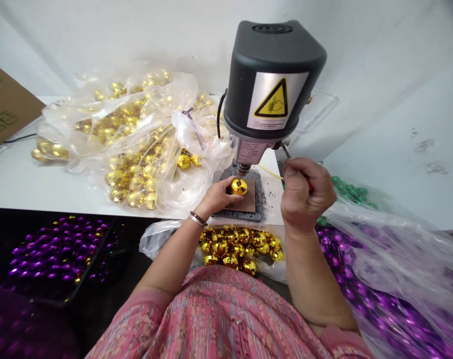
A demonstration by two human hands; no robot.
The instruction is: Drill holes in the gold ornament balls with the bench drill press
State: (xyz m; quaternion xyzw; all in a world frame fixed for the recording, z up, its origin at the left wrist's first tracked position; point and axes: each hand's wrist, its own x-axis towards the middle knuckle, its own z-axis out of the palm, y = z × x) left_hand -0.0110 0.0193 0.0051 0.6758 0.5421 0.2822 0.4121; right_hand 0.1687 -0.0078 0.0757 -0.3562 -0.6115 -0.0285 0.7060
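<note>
A small bench drill press (pixel 271 85) with a dark head and a yellow warning label stands on the white table. My left hand (pixel 215 197) holds a gold faceted ball (pixel 239 187) on the drill's base plate (pixel 254 202), directly under the bit. My right hand (pixel 303 194) is closed around the red-tipped feed lever (pixel 308 183) at the machine's right side. A beaded bracelet sits on my left wrist.
Clear plastic bags full of gold balls (pixel 136 144) lie left of the drill. Another bag of gold balls (pixel 237 247) rests at my lap. Purple balls fill a dark tray (pixel 58 249) at left and a bag (pixel 391 294) at right; green ones (pixel 348 192) lie behind. A cardboard box (pixel 5 107) sits far left.
</note>
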